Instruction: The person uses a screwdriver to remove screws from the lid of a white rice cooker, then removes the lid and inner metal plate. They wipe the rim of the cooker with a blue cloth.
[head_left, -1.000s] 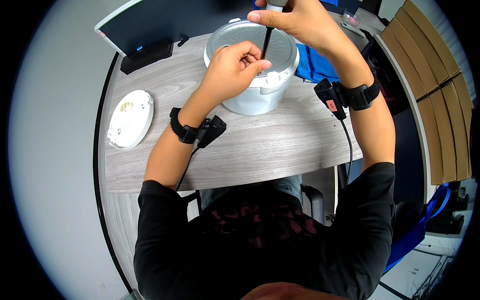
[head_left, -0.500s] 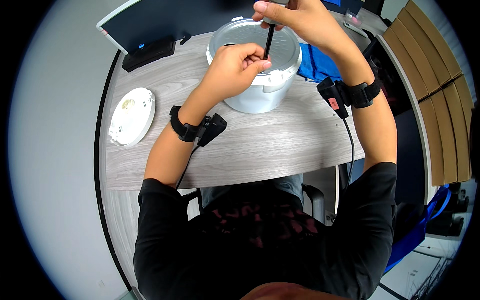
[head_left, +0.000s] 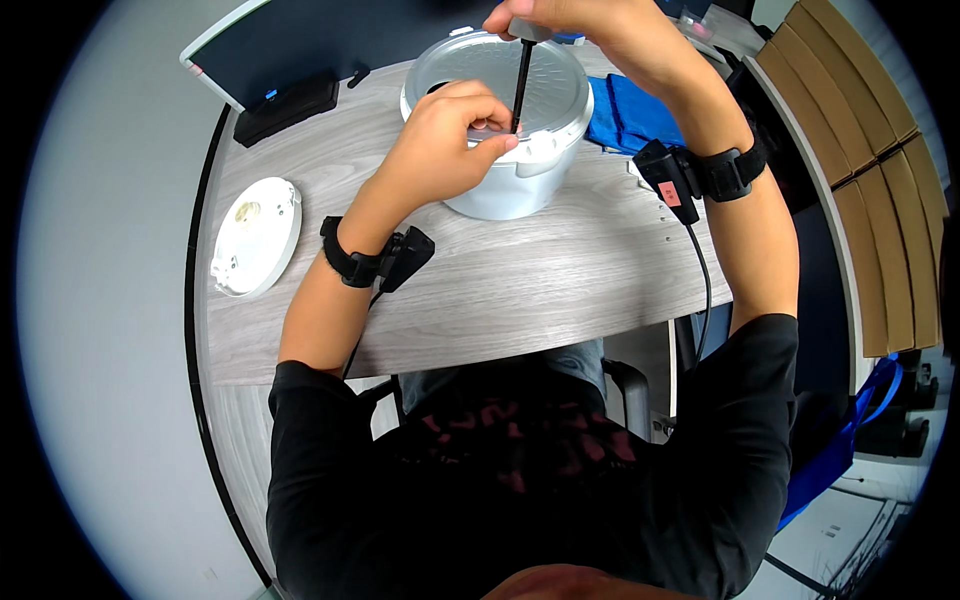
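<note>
A white, round, cooker-like appliance (head_left: pixel 508 195) with a grey, textured top (head_left: pixel 545 85) stands on the far part of the table. Over its near rim a screwdriver (head_left: pixel 522 80) points downward, slightly tilted, its dark shaft ending at the rim. My right hand (head_left: pixel 575 14) is closed round the handle, partly cut off by the picture's upper edge. Against the rim rests my left hand (head_left: pixel 455 140), its thumb and fingers curled about the shaft's lower end. Whatever the tip touches is hidden by these fingers.
To the left lies a white round cover (head_left: pixel 258 237). A monitor (head_left: pixel 300 50) and a black box-like thing (head_left: pixel 285 112) are behind it. Folded blue cloth (head_left: pixel 632 112) sits right of the appliance. Cardboard boxes (head_left: pixel 850 100) line the right side; cables trail from both wrists.
The screwdriver and my right hand have shifted slightly left, and the shaft's lower end sits lower in the picture. The left thumb and fingers look a bit looser. The whole view has shifted slightly.
</note>
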